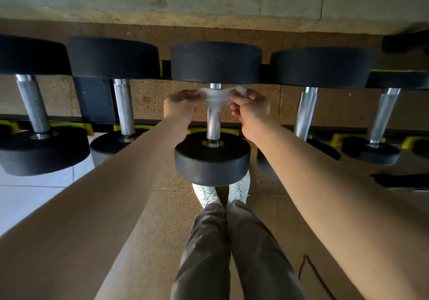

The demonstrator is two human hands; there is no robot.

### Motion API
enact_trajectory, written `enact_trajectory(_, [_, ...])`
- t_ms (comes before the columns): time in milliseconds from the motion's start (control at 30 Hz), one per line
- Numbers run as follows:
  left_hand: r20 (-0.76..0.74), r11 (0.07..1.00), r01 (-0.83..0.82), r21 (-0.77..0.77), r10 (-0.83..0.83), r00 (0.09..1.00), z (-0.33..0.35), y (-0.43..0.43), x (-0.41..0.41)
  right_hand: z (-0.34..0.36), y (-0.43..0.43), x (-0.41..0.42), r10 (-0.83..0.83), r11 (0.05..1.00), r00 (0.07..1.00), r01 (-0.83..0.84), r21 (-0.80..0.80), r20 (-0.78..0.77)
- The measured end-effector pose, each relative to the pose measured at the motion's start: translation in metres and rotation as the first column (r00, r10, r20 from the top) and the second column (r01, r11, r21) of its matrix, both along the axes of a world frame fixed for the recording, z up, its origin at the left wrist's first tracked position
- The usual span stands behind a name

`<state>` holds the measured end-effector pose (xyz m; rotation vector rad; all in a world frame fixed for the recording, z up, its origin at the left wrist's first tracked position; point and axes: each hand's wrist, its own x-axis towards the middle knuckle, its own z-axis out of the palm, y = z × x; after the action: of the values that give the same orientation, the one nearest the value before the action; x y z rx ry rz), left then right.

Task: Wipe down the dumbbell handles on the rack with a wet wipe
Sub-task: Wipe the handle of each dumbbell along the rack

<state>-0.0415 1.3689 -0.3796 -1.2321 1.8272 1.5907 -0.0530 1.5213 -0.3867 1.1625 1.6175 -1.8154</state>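
- Rack (92,100): black frame, yellow cradles (337,139).
- 5 dumbbells (212,160) side by side across its rails; chrome handles, black heads.
- Speckled tan floor (151,230) beneath.

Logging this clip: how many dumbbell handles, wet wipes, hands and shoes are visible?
dumbbell handles: 5
wet wipe: 1
hands, left hand and right hand: 2
white shoes: 2
Total: 10

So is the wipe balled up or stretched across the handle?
Stretched out: the wipe crosses the handle, left hand and right hand pinching its ends.
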Motion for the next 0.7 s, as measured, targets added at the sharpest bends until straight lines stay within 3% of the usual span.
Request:
enact_trajectory(100, [0.100, 0.988, 0.069, -0.137, -0.055, 0.993, -0.002, -0.006, 0.009, 0.006, -0.004, 0.010, 0.228, 0.973, 0.969, -0.229, 0.002, -0.099])
enact_trajectory(167, [0.122, 0.980, 0.158, -0.123, -0.143, 0.982, -0.003, -0.008, 0.014, 0.006, 0.001, 0.013, 0.271, 0.961, 0.957, -0.263, 0.085, -0.104])
enact_trajectory(300, [-0.015, 0.967, 0.249, -0.057, -0.250, 0.968, -0.002, -0.010, 0.017, -0.005, 0.023, 0.017, 0.295, 0.940, 0.954, -0.279, 0.198, -0.059])
enact_trajectory(467, [0.097, 0.963, 0.214, -0.163, -0.200, 0.975, -0.020, -0.026, 0.024, -0.004, 0.009, 0.031, 0.602, 0.786, 0.793, -0.568, 0.242, -0.094])
enact_trajectory(600, [0.043, 0.924, 0.379, -0.045, -0.378, 0.925, -0.016, -0.026, 0.034, -0.011, 0.019, 0.029, 0.558, 0.777, 0.830, -0.528, 0.343, 0.014])
enact_trajectory(700, [0.023, 0.849, 0.528, -0.022, -0.527, 0.849, -0.009, -0.027, 0.041, -0.016, 0.032, 0.039, 0.607, 0.687, 0.786, -0.595, 0.418, 0.121])
